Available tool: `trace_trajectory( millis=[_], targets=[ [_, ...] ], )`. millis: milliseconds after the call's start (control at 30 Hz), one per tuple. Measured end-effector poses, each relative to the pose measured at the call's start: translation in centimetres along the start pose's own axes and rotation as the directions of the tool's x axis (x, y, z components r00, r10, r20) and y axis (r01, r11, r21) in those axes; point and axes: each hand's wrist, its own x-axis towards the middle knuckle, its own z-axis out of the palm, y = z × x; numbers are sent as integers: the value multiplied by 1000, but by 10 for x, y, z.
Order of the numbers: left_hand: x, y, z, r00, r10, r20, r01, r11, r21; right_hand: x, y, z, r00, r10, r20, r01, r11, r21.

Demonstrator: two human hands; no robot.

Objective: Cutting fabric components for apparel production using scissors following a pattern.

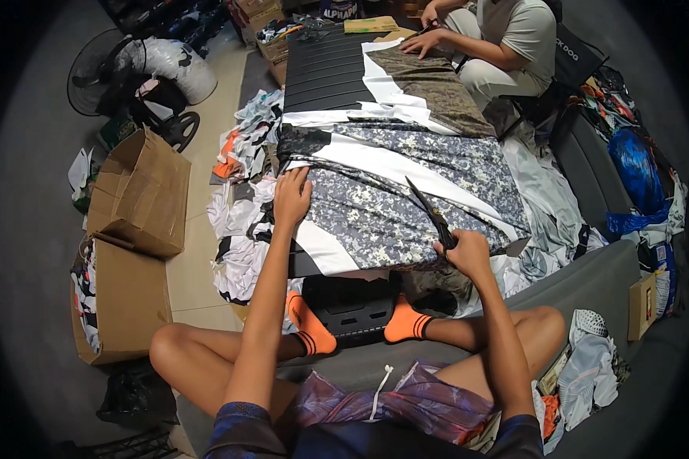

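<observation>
Grey camouflage fabric with white bands is spread over the black ribbed table in front of me. My left hand rests on the fabric's left edge, fingers stretched out and palm down. In my right hand, at the near right of the fabric, is a pair of black scissors. Their blades point up and to the left above the cloth and look nearly closed. Whether the tips touch the fabric, I cannot tell. Beyond lies a brown-green camouflage fabric with a white strip.
Across the table a co-worker sits with both hands at the brown-green fabric. Heaps of cloth scraps line the table's left side. Open cardboard boxes and a fan stand on the left. A grey sofa runs along the right.
</observation>
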Motion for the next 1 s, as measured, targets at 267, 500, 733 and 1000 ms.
trace_trajectory(
  millis=[267, 500, 733, 1000],
  targets=[
    [-14, 69, -39, 967, -253, 35, 152, 460, -875, 1, 4, -1, 999, -45, 8, 45, 999, -21],
    [-56, 113, 6, 902, -198, 383, 189, -616, -764, -7, 1, 0, 995, -89, -48, 90, 996, 13],
    [-51, 105, 3, 871, -173, 460, 170, -773, -612, -56, -28, 2, 955, -171, 243, 19, 851, 526],
    [-54, 117, -3, 909, -20, 417, 302, -657, -691, -85, -73, 32, 691, -274, 669, -539, 421, 730]
  ],
)
